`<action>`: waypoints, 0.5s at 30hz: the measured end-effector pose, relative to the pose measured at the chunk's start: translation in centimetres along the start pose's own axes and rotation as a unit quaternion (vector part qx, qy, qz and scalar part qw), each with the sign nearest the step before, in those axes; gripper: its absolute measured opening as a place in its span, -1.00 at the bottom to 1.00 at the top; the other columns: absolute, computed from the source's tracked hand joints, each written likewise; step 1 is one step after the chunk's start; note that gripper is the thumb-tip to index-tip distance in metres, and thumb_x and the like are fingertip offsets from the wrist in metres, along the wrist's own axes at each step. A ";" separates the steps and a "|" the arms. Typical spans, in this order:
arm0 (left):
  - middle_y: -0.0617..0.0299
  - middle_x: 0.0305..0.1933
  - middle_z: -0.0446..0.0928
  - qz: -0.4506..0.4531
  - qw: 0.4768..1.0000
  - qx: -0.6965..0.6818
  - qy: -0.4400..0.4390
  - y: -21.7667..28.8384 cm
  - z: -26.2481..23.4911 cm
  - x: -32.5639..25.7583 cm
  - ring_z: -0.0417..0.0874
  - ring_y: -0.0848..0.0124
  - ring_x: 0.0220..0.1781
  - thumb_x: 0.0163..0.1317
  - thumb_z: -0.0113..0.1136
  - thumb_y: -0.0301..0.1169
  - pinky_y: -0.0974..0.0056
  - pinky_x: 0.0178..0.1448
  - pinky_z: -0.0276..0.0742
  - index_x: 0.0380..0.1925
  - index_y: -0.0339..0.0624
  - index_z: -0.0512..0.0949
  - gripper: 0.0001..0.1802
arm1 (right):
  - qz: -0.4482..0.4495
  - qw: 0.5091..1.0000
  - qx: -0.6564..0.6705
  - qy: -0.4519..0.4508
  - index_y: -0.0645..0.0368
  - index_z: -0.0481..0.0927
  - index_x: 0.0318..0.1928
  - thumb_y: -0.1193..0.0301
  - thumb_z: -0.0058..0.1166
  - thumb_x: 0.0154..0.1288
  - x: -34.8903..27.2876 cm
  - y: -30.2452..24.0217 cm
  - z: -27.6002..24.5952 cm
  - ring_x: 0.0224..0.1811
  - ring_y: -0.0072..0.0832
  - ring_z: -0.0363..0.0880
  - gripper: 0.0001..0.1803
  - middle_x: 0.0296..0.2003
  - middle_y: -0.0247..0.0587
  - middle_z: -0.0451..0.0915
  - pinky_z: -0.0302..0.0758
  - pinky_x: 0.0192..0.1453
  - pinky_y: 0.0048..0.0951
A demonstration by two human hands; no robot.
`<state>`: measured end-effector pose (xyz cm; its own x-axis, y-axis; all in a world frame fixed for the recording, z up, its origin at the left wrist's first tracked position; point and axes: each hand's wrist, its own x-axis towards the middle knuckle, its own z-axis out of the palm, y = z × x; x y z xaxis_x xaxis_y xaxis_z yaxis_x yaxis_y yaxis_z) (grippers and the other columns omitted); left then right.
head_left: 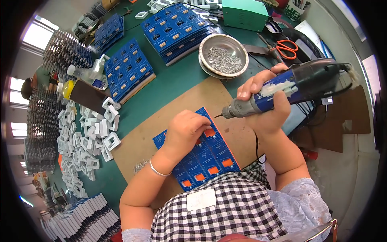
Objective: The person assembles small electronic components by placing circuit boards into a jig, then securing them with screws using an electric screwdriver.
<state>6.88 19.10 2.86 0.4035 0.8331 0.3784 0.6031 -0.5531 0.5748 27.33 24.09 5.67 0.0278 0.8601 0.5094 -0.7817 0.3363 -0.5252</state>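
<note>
A blue circuit board panel (221, 148) with orange rectangles lies on a brown board (161, 111) in front of my body. Over its far part rests my left hand (186, 128), fingers pinched down near an orange rectangle; whatever is between the fingertips is hidden. My right hand (264, 115) is wrapped round a blue and black electric screwdriver (282, 85) with a grey nose. The tool is tilted nearly level, its bit pointing left, just beyond the panel's right edge. Some small loose screws (140, 166) lie on the brown board left of my left forearm.
A metal bowl (203, 60) of screws stands beyond the board. Stacked blue panels (171, 28) and another stack (128, 68) sit farther back. White plastic frames (96, 131) are heaped left. A green box (245, 15) and orange-handled scissors (287, 48) are at the far right.
</note>
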 end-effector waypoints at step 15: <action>0.20 -0.43 0.45 -0.002 0.999 0.045 -0.012 0.2 0.7 1.1 0.47 0.16 -0.33 -0.05 0.39 -0.46 0.16 -0.22 0.46 -0.46 -0.14 0.56 -0.83 | 0.038 0.988 -0.068 -0.131 0.27 0.12 0.17 0.54 0.12 0.22 -0.3 0.9 0.5 -0.31 -0.46 0.60 -0.41 -0.30 -0.08 0.55 0.56 -0.15 -0.41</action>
<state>7.94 19.92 2.91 0.4174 0.8352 0.3580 0.6632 -0.5494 0.5082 26.31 23.96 5.38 -0.2047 0.7619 0.6145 -0.6837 0.3380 -0.6468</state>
